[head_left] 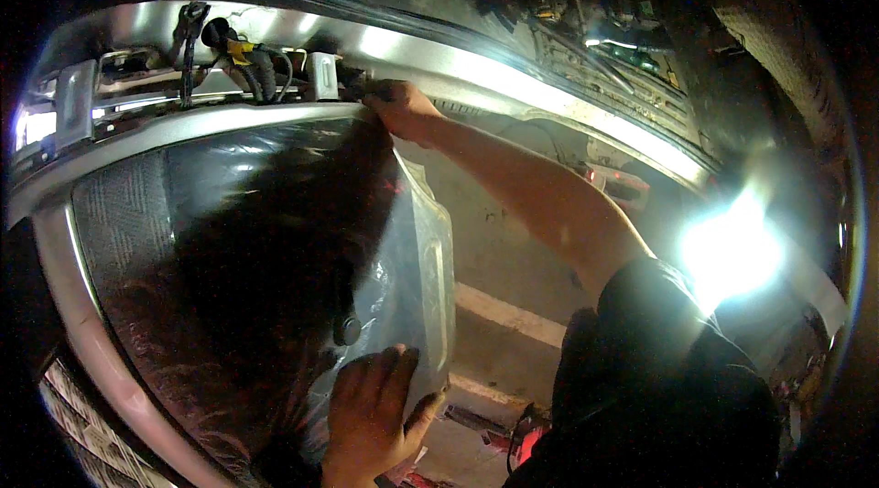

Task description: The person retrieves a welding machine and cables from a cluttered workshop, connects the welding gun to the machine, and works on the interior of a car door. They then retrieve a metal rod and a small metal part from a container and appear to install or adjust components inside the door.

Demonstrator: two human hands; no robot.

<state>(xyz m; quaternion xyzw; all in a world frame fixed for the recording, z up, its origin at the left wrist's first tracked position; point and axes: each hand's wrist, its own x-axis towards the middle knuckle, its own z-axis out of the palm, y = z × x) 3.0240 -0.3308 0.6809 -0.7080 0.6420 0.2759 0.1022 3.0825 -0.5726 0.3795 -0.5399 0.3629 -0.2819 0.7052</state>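
A dark car door panel (128,259), covered in shiny clear plastic film (374,296), fills the left and middle of the view. A silver door frame (78,300) borders it. At the panel's far right corner, my right hand (405,111) has its fingers bent over the edge; exactly what the fingertips pinch is hidden. My left hand (371,415) lies on the film near the lower middle, fingers stretched and thumb apart, holding nothing. Just beyond it is a round dark knob (346,330).
Metal hinge brackets (322,76) and a black wiring harness with a yellow connector (240,50) join the door to the silver car body (513,85). A bright lamp (732,250) glares at right. A red tool-like object (528,438) is by the floor with pale stripes (513,312).
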